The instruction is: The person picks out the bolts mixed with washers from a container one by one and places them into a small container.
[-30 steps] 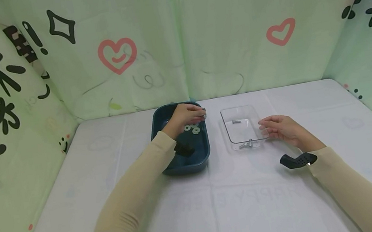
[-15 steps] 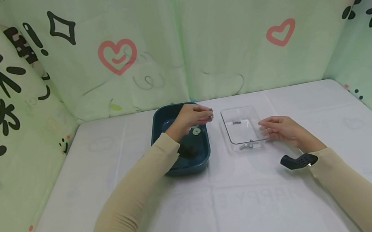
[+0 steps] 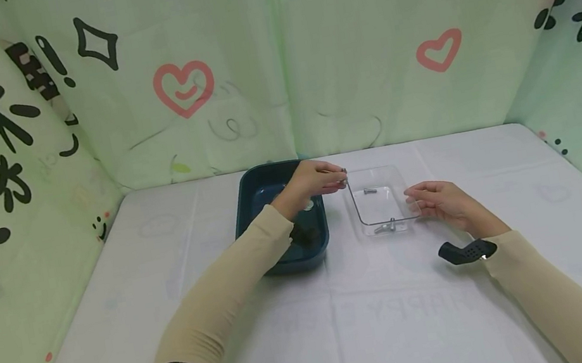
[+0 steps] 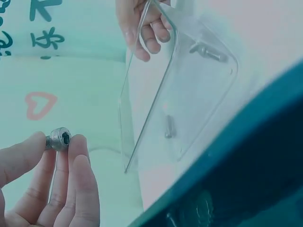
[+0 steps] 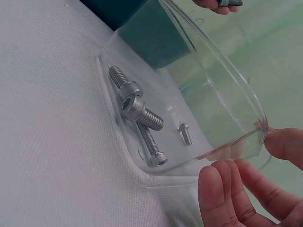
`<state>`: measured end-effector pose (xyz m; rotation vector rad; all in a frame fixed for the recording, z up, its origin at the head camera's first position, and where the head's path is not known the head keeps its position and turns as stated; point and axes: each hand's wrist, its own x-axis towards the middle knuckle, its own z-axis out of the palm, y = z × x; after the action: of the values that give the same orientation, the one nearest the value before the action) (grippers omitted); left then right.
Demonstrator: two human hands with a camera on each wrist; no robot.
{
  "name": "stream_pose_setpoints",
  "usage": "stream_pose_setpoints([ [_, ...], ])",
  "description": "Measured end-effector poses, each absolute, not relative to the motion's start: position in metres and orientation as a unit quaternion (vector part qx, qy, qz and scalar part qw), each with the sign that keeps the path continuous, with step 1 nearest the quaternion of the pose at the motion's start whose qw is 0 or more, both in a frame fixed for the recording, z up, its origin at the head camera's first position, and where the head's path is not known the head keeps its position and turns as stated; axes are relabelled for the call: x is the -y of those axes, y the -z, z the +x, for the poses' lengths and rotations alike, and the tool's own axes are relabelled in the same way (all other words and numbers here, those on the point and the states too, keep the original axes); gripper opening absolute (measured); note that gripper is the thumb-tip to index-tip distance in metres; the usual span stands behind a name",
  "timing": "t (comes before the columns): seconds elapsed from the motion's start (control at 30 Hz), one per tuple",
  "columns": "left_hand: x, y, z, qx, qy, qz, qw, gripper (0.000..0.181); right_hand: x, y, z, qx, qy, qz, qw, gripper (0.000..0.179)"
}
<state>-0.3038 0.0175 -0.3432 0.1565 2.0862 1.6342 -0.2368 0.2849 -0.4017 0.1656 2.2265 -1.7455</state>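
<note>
My left hand [image 3: 318,178] pinches a short socket-head bolt [image 4: 59,139] between thumb and fingertips, beside the left rim of a clear plastic box [image 3: 387,222]. In the left wrist view the bolt's hex recess faces the camera. My right hand [image 3: 441,202] rests its fingertips and thumb against the outside of the box's right end, fingers loosely bent. Inside the box several socket-head bolts lie loose: a cluster with a larger bolt [image 5: 135,108] near one wall and a smaller bolt [image 5: 185,134] apart from it.
A dark blue bin [image 3: 299,263] stands left of the box, under my left forearm. A pale washer [image 3: 309,205] shows in it; other contents are mostly hidden. A white cloth [image 3: 408,329] covers the table, and green printed curtains [image 3: 362,54] enclose it.
My left hand has moved right with the bolt, from above the blue bin to the clear box's left rim. The right hand and the box have stayed put.
</note>
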Motion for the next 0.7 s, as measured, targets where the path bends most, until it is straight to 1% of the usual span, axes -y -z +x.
stream_pose_setpoints([
  [0.1, -0.023, 0.343, -0.303, -0.759, -0.601, 0.058, 0.242, 0.029, -0.285, 0.401, -0.236, -0.775, 0.611, 0.059, 0.153, 0.038],
  [0.3, -0.033, 0.346, -0.299, -0.764, -0.598, 0.061, 0.234, 0.026, -0.284, 0.4, -0.236, -0.777, 0.607, 0.061, 0.154, 0.048],
  [0.43, -0.04, 0.348, -0.297, -0.754, -0.611, 0.055, 0.234, 0.025, -0.284, 0.4, -0.235, -0.774, 0.611, 0.06, 0.153, 0.041],
  [0.7, -0.051, 0.351, -0.293, -0.768, -0.594, 0.048, 0.235, 0.024, -0.285, 0.4, -0.235, -0.774, 0.612, 0.055, 0.153, 0.037],
])
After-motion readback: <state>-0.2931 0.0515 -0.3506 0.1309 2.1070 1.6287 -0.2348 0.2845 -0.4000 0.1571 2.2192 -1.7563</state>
